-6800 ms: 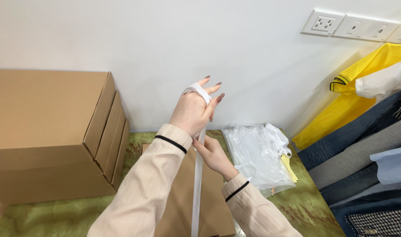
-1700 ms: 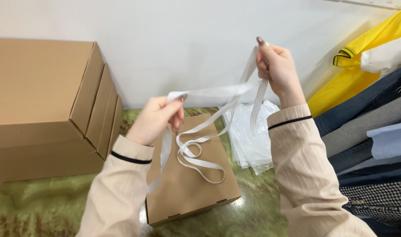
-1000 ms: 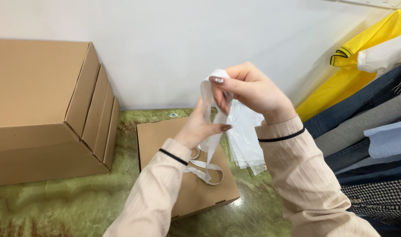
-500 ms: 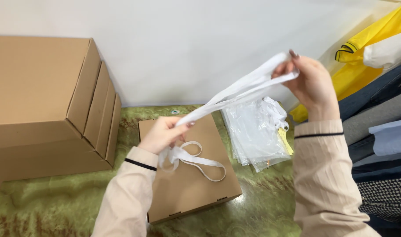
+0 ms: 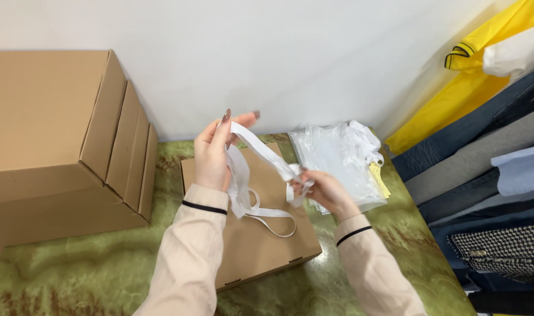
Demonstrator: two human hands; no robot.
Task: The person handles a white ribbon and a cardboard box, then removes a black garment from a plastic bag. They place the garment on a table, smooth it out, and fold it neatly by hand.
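A long, flat white fabric ribbon is held up and stretched slantwise from upper left to lower right. Its slack is draped in loose loops onto a flat brown cardboard box lying below.

White ribbon, brown box
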